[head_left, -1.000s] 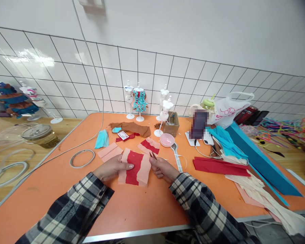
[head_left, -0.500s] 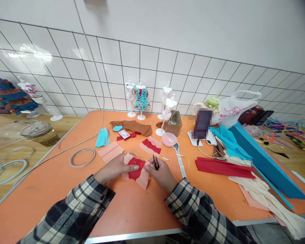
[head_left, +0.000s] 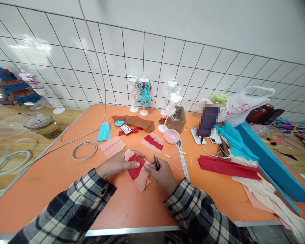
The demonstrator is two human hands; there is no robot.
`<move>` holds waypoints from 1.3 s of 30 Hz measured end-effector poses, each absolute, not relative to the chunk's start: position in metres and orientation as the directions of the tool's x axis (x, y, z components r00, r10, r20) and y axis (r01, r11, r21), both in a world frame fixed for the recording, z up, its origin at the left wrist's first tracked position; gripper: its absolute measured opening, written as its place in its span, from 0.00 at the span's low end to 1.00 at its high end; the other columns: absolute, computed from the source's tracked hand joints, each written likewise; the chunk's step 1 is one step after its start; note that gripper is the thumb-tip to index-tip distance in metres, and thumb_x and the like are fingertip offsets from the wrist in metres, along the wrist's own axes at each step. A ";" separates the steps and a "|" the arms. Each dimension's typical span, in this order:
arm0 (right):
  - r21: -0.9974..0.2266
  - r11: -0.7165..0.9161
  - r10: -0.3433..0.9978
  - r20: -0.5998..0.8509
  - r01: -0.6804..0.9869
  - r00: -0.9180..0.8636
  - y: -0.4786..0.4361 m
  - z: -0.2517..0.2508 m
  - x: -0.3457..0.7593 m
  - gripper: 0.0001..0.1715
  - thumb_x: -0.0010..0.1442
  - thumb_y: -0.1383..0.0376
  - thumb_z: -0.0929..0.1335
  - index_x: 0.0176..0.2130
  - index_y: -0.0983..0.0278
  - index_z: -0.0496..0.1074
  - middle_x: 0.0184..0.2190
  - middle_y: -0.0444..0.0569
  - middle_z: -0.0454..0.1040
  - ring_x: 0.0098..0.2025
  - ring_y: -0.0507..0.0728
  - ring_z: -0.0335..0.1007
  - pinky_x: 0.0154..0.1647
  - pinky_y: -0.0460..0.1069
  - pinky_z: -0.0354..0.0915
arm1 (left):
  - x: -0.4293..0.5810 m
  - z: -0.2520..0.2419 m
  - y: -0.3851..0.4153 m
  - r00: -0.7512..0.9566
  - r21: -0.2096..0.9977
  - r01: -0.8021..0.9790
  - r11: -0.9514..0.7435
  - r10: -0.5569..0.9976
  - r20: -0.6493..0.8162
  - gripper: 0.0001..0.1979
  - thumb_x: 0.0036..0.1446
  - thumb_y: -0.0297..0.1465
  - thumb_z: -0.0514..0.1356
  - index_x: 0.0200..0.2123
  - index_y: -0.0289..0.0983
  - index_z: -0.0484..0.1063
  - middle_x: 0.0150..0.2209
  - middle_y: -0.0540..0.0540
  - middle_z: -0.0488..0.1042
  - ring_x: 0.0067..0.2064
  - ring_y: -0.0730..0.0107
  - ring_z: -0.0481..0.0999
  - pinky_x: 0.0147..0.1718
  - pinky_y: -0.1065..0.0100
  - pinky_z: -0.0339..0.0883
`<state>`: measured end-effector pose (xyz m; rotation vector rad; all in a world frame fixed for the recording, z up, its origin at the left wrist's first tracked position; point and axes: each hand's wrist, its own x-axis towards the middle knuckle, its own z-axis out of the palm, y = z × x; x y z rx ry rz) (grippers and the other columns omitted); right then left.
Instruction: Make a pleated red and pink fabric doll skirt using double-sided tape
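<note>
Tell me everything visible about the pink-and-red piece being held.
The pink-and-red piece looks like thin, creased paper or cloth: a ragged-edged red band between pale pink parts. It slants over the orange table, the left hand gripping it, thumb on the red; the right hand touches its right side.

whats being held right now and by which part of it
A pink-and-red piece: left grip on its upper left side, thumb over the red; right grip at its right edge, also holding a dark pointed tool below its tips.
</note>
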<state>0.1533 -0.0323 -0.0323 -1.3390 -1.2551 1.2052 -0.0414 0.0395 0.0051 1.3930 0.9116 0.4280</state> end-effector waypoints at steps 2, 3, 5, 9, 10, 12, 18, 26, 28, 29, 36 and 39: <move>-0.987 -0.053 0.999 -0.054 0.150 -0.003 -0.031 -0.032 0.155 0.15 0.52 0.54 0.70 0.26 0.62 0.66 0.18 0.37 0.55 0.23 0.49 0.51 0.25 0.46 0.51 | -0.048 0.008 0.044 0.598 0.956 0.256 0.141 0.754 -0.271 0.24 0.47 0.41 0.70 0.46 0.35 0.76 0.40 0.43 0.80 0.42 0.57 0.78 0.40 0.64 0.72; -0.984 -0.037 0.999 -0.037 0.174 0.006 -0.031 -0.032 0.155 0.15 0.52 0.54 0.70 0.25 0.62 0.67 0.19 0.38 0.55 0.23 0.50 0.51 0.25 0.46 0.52 | -0.052 0.010 0.046 0.615 0.959 0.251 0.129 0.744 -0.261 0.23 0.48 0.41 0.70 0.45 0.35 0.76 0.40 0.44 0.80 0.42 0.57 0.79 0.40 0.64 0.72; -0.978 -0.001 0.999 0.007 0.207 0.039 -0.030 -0.031 0.157 0.14 0.51 0.55 0.70 0.25 0.62 0.69 0.22 0.40 0.58 0.25 0.50 0.54 0.27 0.47 0.54 | -0.059 0.011 0.051 0.694 0.964 0.235 0.124 0.673 -0.255 0.22 0.48 0.39 0.70 0.46 0.37 0.76 0.42 0.44 0.80 0.44 0.57 0.79 0.42 0.63 0.72; -0.997 -0.022 1.000 -0.022 0.073 -0.001 -0.030 -0.029 0.159 0.17 0.49 0.52 0.72 0.27 0.62 0.71 0.24 0.42 0.64 0.27 0.51 0.57 0.30 0.48 0.57 | -0.067 0.008 0.057 0.796 0.950 0.288 0.119 0.523 -0.307 0.20 0.48 0.36 0.71 0.44 0.38 0.77 0.42 0.45 0.81 0.45 0.57 0.79 0.43 0.65 0.72; -0.999 -0.041 0.999 -0.041 0.019 -0.021 -0.030 -0.028 0.160 0.17 0.49 0.51 0.72 0.28 0.62 0.71 0.23 0.41 0.64 0.26 0.51 0.57 0.30 0.48 0.58 | -0.068 0.007 0.058 0.799 0.945 0.299 0.133 0.506 -0.324 0.17 0.49 0.37 0.70 0.43 0.37 0.78 0.40 0.45 0.81 0.44 0.58 0.79 0.44 0.65 0.72; -0.996 -0.075 0.997 -0.073 -0.058 -0.027 -0.031 -0.028 0.161 0.19 0.49 0.51 0.73 0.29 0.63 0.71 0.22 0.41 0.64 0.25 0.51 0.57 0.29 0.48 0.58 | -0.069 0.008 0.058 0.800 0.939 0.291 0.182 0.492 -0.343 0.15 0.52 0.39 0.68 0.41 0.36 0.78 0.40 0.44 0.82 0.44 0.58 0.80 0.46 0.64 0.71; -0.984 -0.108 0.993 -0.114 0.140 -0.039 -0.035 -0.037 0.162 0.10 0.51 0.59 0.71 0.28 0.63 0.72 0.24 0.42 0.69 0.28 0.52 0.63 0.32 0.48 0.60 | -0.088 0.021 0.058 0.730 0.879 0.337 0.336 0.497 -0.470 0.20 0.47 0.38 0.71 0.45 0.39 0.76 0.41 0.45 0.81 0.43 0.56 0.80 0.41 0.63 0.73; -0.795 -0.003 1.000 0.012 0.606 0.021 -0.042 -0.038 0.191 0.22 0.61 0.57 0.66 0.53 0.61 0.69 0.38 0.48 0.74 0.38 0.56 0.70 0.39 0.50 0.64 | -0.075 0.024 0.053 0.434 0.803 0.562 -0.198 0.897 -0.082 0.16 0.51 0.43 0.65 0.39 0.39 0.79 0.38 0.44 0.79 0.39 0.55 0.76 0.38 0.64 0.69; -0.601 0.008 0.997 0.065 0.799 0.039 -0.042 -0.034 0.207 0.21 0.65 0.59 0.63 0.56 0.61 0.68 0.46 0.54 0.73 0.45 0.59 0.69 0.45 0.51 0.63 | -0.065 0.029 0.040 0.428 0.643 0.616 -0.455 0.879 0.212 0.12 0.55 0.38 0.63 0.40 0.40 0.80 0.41 0.43 0.78 0.45 0.53 0.73 0.48 0.61 0.65; -0.493 0.001 0.997 0.068 0.870 0.038 -0.042 -0.033 0.215 0.21 0.66 0.60 0.61 0.56 0.62 0.68 0.48 0.56 0.73 0.47 0.60 0.69 0.46 0.52 0.62 | -0.059 0.030 0.032 0.477 0.533 0.643 -0.550 0.832 0.283 0.11 0.57 0.35 0.61 0.41 0.41 0.80 0.43 0.42 0.78 0.47 0.53 0.72 0.50 0.59 0.63; -0.204 0.095 0.976 0.210 0.974 -0.051 -0.046 -0.037 0.243 0.25 0.62 0.63 0.66 0.58 0.65 0.68 0.51 0.57 0.70 0.55 0.64 0.63 0.59 0.58 0.57 | -0.028 -0.008 -0.033 0.750 0.038 0.655 -0.755 0.655 0.085 0.18 0.62 0.21 0.52 0.50 0.39 0.75 0.46 0.41 0.79 0.46 0.56 0.75 0.43 0.56 0.68; -0.283 0.309 0.913 0.355 0.908 -0.200 -0.059 -0.036 0.230 0.21 0.62 0.65 0.66 0.54 0.64 0.70 0.49 0.55 0.72 0.53 0.61 0.63 0.57 0.56 0.59 | -0.027 -0.019 -0.047 0.729 0.063 0.679 -0.731 0.682 0.062 0.18 0.61 0.25 0.56 0.53 0.39 0.73 0.52 0.42 0.77 0.51 0.55 0.75 0.50 0.53 0.68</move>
